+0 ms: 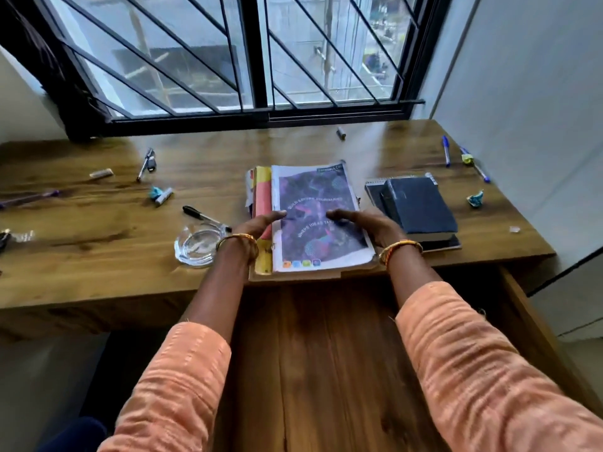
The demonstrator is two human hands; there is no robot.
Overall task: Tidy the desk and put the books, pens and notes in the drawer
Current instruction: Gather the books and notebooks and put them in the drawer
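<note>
Hands: left hand (257, 225) and right hand (365, 223) lie open, fingers spread, on the purple-covered stack of books (319, 220).
Stack: near edge of the wooden table (98, 256), above the open wooden drawer (326, 353).
Right: dark blue book (419, 208).
Left: black pen (204, 216), clear glass ashtray (195, 246).

- Setting: study corner of a home or small office.
- Wooden desk (98, 256) set against a barred window (254, 53), its right edge meeting a plain white wall (522, 76).
- Books (319, 216), pens (445, 151) and a glass ashtray (195, 247) lie scattered on the desk.
- Dark curtain (42, 60) at the window's left side.
</note>
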